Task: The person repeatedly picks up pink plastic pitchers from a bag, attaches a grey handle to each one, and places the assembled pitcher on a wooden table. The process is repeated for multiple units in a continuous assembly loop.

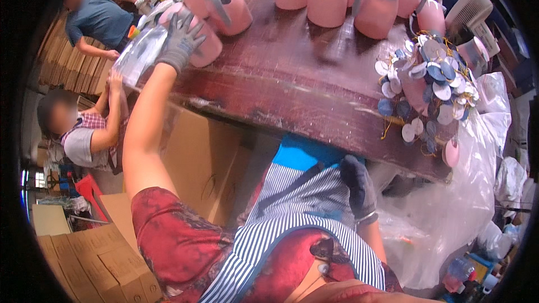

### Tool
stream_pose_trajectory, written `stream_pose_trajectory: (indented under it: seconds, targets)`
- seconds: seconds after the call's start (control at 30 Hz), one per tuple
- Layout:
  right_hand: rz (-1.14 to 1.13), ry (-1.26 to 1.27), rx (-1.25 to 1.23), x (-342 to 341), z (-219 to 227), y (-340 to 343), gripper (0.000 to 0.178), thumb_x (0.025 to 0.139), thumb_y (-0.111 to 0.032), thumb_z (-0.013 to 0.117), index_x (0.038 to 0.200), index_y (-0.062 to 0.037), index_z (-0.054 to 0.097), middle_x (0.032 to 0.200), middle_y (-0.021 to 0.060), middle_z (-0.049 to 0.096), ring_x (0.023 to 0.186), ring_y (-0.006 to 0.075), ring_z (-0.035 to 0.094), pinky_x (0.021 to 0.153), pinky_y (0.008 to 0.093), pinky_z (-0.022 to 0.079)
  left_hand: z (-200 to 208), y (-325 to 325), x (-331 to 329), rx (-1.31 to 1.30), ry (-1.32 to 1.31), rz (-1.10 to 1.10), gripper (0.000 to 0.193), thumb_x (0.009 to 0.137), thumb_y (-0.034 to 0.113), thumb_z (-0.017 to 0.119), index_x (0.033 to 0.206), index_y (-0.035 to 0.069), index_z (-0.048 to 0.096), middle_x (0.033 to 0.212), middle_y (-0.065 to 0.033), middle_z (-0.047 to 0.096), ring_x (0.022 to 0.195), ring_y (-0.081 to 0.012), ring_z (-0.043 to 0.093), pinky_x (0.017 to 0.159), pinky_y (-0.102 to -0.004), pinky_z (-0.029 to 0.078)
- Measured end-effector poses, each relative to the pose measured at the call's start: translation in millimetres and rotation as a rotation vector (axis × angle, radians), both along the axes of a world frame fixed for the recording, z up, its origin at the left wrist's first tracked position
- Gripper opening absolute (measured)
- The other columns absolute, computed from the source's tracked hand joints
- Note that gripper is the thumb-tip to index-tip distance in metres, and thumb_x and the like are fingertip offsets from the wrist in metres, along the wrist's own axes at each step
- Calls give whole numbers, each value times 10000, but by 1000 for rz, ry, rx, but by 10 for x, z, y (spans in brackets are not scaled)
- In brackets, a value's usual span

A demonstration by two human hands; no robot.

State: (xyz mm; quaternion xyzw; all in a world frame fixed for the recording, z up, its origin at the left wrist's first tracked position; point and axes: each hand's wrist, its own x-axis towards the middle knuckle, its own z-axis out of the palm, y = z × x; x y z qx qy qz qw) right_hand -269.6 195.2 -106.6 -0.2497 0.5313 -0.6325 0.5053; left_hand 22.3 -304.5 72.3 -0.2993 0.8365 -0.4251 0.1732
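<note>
My left hand, in a grey glove, reaches to the far left of the table. Its fingers are spread over the side and top of a pink vacuum jug, resting against it rather than wrapped round it. Just beyond stand more pink jugs with grey handles, one of them a tilted jug with a dark opening. My right hand, gloved with a dark palm, is low by my striped apron at the near table edge. Its fingers are blurred together, and nothing can be made out in them.
Several pink jugs stand along the far side of the dark red table. A heap of round tags on strings lies at right, above clear plastic sheeting. Two people are at left, near a plastic-wrapped item and cardboard boxes.
</note>
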Motion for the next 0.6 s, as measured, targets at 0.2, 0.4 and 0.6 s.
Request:
stream_pose_trajectory:
  seconds: [0.2, 0.4, 0.6]
  targets:
    - [-3, 104, 191, -65, 225, -92, 471, 1042, -348, 426, 1338, 5, 529, 1280, 111, 589, 1085, 216, 618, 1000, 333, 459, -199, -98, -1814, 339, 756, -554, 359, 885, 315, 612, 1223, 195, 623, 1125, -85, 656, 959, -299, 656, 815, -434, 496]
    - [-49, 72, 262, -207, 196, 308, 412, 1006, -234, 536, 1332, 18, 540, 1272, 113, 605, 1141, 176, 578, 1003, 302, 441, -280, -111, -4126, 692, 1182, -746, 390, 960, 297, 533, 1300, 107, 558, 1151, -193, 638, 1000, -360, 637, 865, -427, 493]
    - [-163, 23, 569, -238, 184, 1583, 480, 984, -332, 562, 1394, -87, 520, 1270, 74, 627, 1100, 147, 604, 916, 294, 506, -114, -693, -3285, 121, 702, -786, 315, 986, 321, 517, 1154, 78, 626, 997, -79, 671, 879, -225, 653, 745, -310, 527]
